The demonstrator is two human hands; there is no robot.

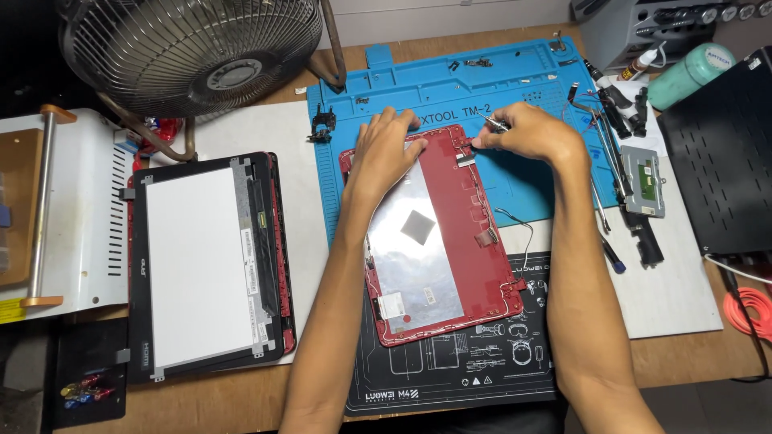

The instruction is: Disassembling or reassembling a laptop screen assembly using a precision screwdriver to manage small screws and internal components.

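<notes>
The red lid [450, 233] lay inside-up, half on the blue mat [474, 80] and half on the black mat [450, 378], with the left hand [386, 153] pressed flat on its top edge, fingers spread, and the right hand [527, 133] pinched shut on a thin metal tool [492, 122] at the top right corner. I couldn't quite tell if it was tweezers or a small driver, but one slip looked enough to nick the thin wires [515, 221] trailing off the right side. With loose screws [474, 62] scattered up the blue mat, a bumped sleeve could've sent them rolling.
</notes>
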